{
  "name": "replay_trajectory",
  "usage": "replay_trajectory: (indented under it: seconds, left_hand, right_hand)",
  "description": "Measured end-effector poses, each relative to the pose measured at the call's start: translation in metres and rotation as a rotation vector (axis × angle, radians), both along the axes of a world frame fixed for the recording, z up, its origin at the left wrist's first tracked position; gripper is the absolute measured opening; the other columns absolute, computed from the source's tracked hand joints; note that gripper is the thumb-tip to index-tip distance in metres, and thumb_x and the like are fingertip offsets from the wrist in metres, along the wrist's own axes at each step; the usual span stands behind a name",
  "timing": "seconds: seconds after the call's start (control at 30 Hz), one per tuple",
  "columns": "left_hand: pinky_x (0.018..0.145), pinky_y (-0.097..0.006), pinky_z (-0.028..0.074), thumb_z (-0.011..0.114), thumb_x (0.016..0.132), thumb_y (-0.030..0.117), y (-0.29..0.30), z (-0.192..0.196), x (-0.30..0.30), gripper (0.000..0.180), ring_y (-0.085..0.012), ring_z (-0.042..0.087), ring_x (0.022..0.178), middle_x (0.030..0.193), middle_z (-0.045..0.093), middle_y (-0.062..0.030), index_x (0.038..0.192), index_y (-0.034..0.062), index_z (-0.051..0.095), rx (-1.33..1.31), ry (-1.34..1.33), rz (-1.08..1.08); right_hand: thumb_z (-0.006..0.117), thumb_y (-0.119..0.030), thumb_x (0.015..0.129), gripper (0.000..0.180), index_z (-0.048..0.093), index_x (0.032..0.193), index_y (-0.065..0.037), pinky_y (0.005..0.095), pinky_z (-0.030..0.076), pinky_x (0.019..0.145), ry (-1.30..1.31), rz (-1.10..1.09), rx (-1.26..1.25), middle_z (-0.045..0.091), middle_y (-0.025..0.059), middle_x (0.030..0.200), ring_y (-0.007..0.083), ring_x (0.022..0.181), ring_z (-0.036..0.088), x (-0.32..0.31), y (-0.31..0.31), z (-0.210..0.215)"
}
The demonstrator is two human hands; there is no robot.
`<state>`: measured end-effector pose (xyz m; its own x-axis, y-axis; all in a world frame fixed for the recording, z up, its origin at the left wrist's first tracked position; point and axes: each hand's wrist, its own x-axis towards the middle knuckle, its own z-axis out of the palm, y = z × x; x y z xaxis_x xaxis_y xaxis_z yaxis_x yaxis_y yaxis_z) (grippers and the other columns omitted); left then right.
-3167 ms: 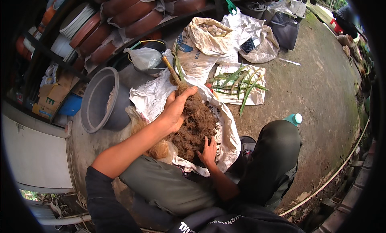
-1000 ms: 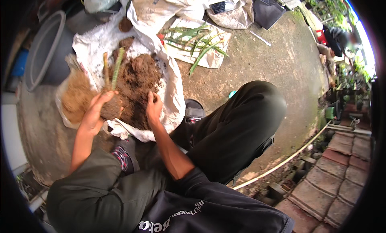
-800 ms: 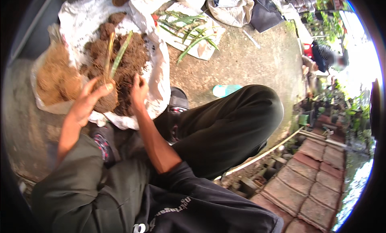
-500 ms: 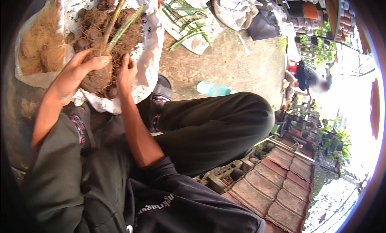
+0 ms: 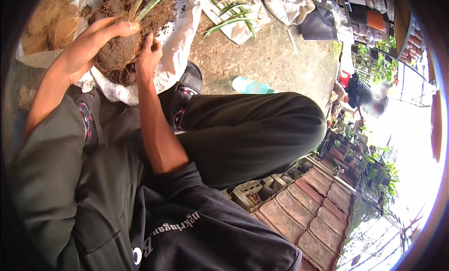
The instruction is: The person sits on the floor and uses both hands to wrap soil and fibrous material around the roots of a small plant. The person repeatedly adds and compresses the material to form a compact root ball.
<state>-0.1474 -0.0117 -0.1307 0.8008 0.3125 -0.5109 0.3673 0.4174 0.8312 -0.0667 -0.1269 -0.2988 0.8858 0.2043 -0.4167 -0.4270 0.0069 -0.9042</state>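
The left hand [image 5: 91, 48] curls over a brown clump of roots and soil [image 5: 119, 51], fingers wrapped across its top and thumb side, grasping it. The right hand [image 5: 148, 55] presses against the clump's other side with its fingers bent up along it, so the clump sits gripped between the 2 hands. Green leaves [image 5: 152, 0] rise from the top of the clump, just above the fingers.

Under both hands lies a white sack [image 5: 175, 46] spread flat, with loose dark soil on it. To the left of the left hand sits a pile of pale brown fibre [image 5: 51, 23]. Beyond the right hand, farther out on the concrete ground [image 5: 276, 60], another white sheet holds a bunch of cut green stalks [image 5: 231, 11]. Near the person's raised knee [image 5: 285, 126], to the right of the hands, a pale green bottle [image 5: 252, 87] lies on its side.
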Motion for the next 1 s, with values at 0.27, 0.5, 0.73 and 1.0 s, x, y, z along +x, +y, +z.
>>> replay_trajectory:
  seconds: [0.27, 0.5, 0.73, 1.0]
  left_hand:
    - [0.081, -0.03, 0.053, 0.062, 0.092, 0.033, -0.005, 0.003, 0.002, 0.046, -0.017, 0.066, 0.089, 0.104, 0.065, -0.0088, 0.125, 0.0005, 0.058, -0.039, 0.022, 0.041]
    - [0.081, -0.031, 0.055, 0.062, 0.093, 0.032, -0.003, -0.001, 0.005, 0.044, -0.0166, 0.067, 0.089, 0.101, 0.066, -0.0083, 0.124, 0.0, 0.058, -0.114, -0.016, -0.005]
    - [0.081, -0.03, 0.055, 0.061, 0.094, 0.029, -0.005, -0.007, 0.007, 0.039, -0.0154, 0.066, 0.088, 0.1, 0.066, -0.0076, 0.121, 0.0005, 0.06, -0.097, -0.014, -0.025]
    - [0.08, -0.03, 0.054, 0.06, 0.093, 0.03, -0.009, 0.002, 0.01, 0.04, -0.0159, 0.066, 0.087, 0.1, 0.066, -0.0067, 0.122, 0.0012, 0.06, -0.113, 0.034, 0.002]
  right_hand:
    - [0.062, -0.036, 0.096, 0.043, 0.061, 0.109, 0.005, 0.031, 0.045, 0.076, 0.055, 0.012, -0.018, 0.062, 0.007, 0.092, 0.0143, 0.083, 0.052, 0.0, -0.004, 0.006]
    - [0.062, -0.037, 0.096, 0.047, 0.06, 0.111, 0.007, 0.0321, 0.046, 0.077, 0.028, 0.033, -0.084, 0.064, 0.0107, 0.094, 0.0167, 0.084, 0.055, 0.002, -0.004, 0.01]
    - [0.063, -0.04, 0.095, 0.051, 0.06, 0.114, 0.007, 0.0308, 0.045, 0.074, 0.028, 0.021, -0.102, 0.061, 0.0081, 0.09, 0.0149, 0.081, 0.053, 0.003, -0.005, 0.004]
    - [0.064, -0.036, 0.095, 0.047, 0.059, 0.113, 0.007, 0.0303, 0.046, 0.069, -0.063, -0.03, -0.163, 0.061, 0.0076, 0.09, 0.0134, 0.077, 0.054, 0.005, -0.004, -0.031]
